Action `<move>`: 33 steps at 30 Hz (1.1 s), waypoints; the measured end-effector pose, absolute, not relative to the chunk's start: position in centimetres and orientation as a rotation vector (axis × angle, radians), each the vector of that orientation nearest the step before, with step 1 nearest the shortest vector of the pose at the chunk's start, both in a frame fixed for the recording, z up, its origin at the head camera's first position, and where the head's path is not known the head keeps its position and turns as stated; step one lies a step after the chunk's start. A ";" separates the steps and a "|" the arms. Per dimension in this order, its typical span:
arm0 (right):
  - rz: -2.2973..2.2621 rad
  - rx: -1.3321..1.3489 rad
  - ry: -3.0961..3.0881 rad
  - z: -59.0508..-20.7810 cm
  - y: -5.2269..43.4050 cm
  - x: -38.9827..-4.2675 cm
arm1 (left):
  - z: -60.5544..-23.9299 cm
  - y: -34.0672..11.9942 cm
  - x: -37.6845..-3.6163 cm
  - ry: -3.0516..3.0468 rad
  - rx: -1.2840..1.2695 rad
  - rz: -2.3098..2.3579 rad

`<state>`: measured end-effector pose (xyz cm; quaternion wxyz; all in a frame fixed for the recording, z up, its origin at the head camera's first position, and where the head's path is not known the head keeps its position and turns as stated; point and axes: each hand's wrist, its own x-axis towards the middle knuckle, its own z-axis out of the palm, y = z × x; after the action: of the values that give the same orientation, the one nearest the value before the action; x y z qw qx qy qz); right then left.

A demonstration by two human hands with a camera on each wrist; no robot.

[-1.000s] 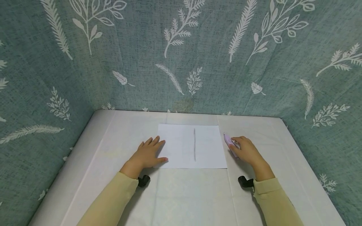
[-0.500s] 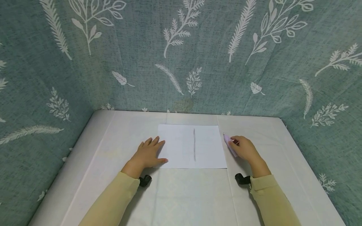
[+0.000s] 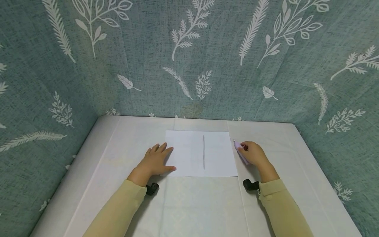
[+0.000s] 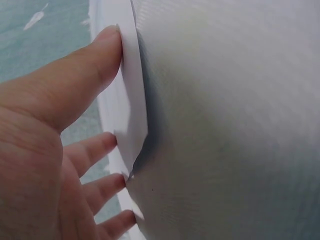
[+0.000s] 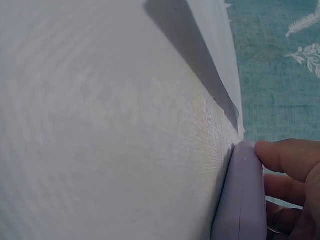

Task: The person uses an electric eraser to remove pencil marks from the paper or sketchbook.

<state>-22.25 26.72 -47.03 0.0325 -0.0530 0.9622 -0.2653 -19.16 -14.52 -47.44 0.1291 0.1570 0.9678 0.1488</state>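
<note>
The left hand (image 3: pixel 152 163) rests, fingers spread, at the left edge of 1 white sheet (image 3: pixel 219 154) with 1 gray line (image 3: pixel 203 152), while the right hand (image 3: pixel 255 153) pinches a lilac tool (image 5: pixel 242 195) just beyond the right edge, probably grasping or parking it, which calls for steady lifting or clean release.

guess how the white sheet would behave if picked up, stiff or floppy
The white sheet is probably floppy, since its edge bends by the left hand. It's likely light for its size, looking paper-thin. It seems unlikely to roll, as it lies mostly flat on the table.
</note>
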 end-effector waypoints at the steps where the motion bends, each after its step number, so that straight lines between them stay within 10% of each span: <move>1: -0.823 -0.153 2.961 -47.1 26.7 -22.3 | -47.4 -14.5 -19.2 2.812 0.454 0.432; 33: -0.881 -0.105 2.820 -45.7 25.7 -20.0 | -47.3 -14.5 -19.1 2.799 0.441 0.443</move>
<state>-20.05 25.72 -45.74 0.0924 -0.0353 0.9498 -0.2967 -19.11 -14.52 -47.30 0.1363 0.1522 0.9669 0.1530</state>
